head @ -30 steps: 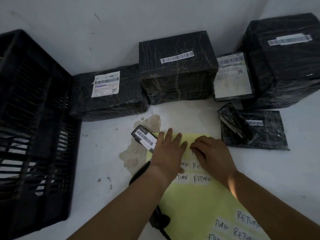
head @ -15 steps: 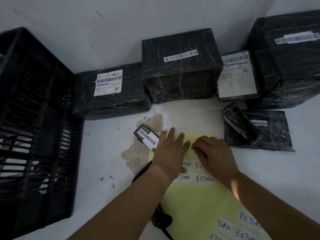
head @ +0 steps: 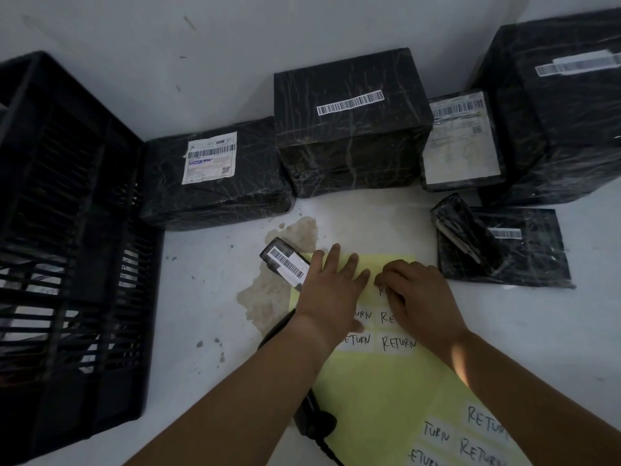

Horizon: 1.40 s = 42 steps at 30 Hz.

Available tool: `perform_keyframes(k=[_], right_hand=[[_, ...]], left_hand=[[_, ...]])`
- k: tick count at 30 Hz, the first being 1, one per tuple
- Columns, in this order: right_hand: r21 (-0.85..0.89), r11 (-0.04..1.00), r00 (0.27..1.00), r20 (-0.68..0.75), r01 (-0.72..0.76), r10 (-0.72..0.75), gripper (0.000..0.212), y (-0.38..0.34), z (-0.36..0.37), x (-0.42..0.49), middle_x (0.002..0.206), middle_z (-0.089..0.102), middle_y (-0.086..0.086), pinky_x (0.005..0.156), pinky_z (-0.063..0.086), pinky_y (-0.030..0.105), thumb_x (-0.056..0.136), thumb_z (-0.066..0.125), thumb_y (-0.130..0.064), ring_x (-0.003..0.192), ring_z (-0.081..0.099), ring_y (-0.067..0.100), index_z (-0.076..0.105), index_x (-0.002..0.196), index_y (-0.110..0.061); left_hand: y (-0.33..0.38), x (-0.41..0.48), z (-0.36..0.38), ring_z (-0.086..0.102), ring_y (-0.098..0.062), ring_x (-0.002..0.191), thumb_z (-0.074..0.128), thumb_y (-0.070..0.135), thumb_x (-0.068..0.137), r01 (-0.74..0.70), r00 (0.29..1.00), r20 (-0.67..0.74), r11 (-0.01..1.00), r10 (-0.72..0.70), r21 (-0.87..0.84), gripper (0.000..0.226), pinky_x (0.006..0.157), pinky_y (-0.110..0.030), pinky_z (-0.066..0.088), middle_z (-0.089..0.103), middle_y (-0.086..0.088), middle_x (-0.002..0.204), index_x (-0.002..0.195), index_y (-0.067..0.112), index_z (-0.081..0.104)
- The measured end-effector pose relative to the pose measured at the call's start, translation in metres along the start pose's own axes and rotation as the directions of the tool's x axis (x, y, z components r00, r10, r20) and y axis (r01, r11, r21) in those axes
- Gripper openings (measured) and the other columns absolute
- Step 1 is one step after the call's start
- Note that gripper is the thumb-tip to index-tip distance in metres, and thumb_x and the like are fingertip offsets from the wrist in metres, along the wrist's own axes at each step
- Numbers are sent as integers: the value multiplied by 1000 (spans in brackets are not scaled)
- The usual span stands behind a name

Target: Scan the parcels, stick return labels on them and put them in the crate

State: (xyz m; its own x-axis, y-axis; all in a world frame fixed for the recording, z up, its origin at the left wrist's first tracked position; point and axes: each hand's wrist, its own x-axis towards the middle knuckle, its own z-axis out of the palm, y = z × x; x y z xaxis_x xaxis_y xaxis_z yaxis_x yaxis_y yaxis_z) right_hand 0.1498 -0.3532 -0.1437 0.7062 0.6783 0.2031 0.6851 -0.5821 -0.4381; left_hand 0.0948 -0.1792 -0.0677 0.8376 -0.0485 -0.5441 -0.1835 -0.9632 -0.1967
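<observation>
A yellow sheet (head: 386,391) of handwritten RETURN labels lies on the white floor in front of me. My left hand (head: 331,294) presses flat on its top left part, fingers spread. My right hand (head: 420,297) is curled, its fingertips pinching at the top return label (head: 383,291). A small black parcel (head: 285,264) with a barcode lies just left of my left hand. The black handheld scanner (head: 312,418) lies under my left forearm, partly hidden. The black slatted crate (head: 67,264) stands at the left, with labelled parcels showing through its slats.
Black wrapped parcels line the wall: a low one (head: 242,190), a taller box (head: 349,129), a labelled one (head: 460,146) and a large box (head: 564,129). A flat packet (head: 531,257) with a small box (head: 460,227) on it lies to the right. A brown stain (head: 268,297) marks the floor.
Both hands stay in place on the sheet. Only the view has shifted slightly.
</observation>
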Motion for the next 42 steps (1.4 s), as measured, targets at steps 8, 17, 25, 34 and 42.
perform_keyframes(k=[8, 17, 25, 34, 42], right_hand=[[18, 1000, 1000, 1, -6, 6, 32, -2, -2, -1, 107, 63, -5, 67, 40, 36, 84, 47, -14, 82, 57, 19, 67, 108, -21], [33, 999, 999, 32, -18, 17, 21, -4, -7, 1, 101, 62, -7, 66, 30, 30, 80, 53, -12, 77, 56, 18, 66, 94, -21], [48, 999, 990, 142, -18, 11, 5, -3, -20, 4, 97, 55, -11, 68, 40, 34, 93, 57, -20, 83, 53, 17, 57, 96, -24], [682, 642, 839, -75, -351, 539, 13, -34, -59, -18, 100, 66, -10, 77, 45, 11, 107, 36, -15, 92, 63, 7, 43, 100, -23], [767, 426, 772, 139, -480, 621, 11, -49, -52, -33, 103, 68, 2, 87, 55, 54, 104, 46, -15, 94, 67, 23, 47, 103, -27]], left_hand=[[1, 0, 2, -10, -38, 154, 52, 72, 88, 9, 1000, -12, 1000, -9, 15, 97, 121, -55, -4, 2, -3, 170, 161, 29, 6], [0, -1, 3, -9, -38, 154, 52, 72, 88, 5, 1000, -8, 1000, -5, 8, 96, 121, -55, -5, 3, -4, 170, 161, 29, 6], [1, -2, 2, -9, -38, 154, 53, 71, 88, 3, 1000, -17, 1000, -4, -11, 97, 121, -55, -3, 3, -5, 170, 161, 27, 7], [0, -2, -4, -8, -38, 154, 60, 68, 86, -36, 999, -26, 998, 35, -51, 97, 122, -54, -2, 12, -8, 168, 160, 23, 16], [-52, -18, -12, 22, -25, 151, 64, 9, 80, -40, 879, -397, 787, -266, -616, 69, 115, -33, 5, 47, 0, 151, 145, 23, 44]])
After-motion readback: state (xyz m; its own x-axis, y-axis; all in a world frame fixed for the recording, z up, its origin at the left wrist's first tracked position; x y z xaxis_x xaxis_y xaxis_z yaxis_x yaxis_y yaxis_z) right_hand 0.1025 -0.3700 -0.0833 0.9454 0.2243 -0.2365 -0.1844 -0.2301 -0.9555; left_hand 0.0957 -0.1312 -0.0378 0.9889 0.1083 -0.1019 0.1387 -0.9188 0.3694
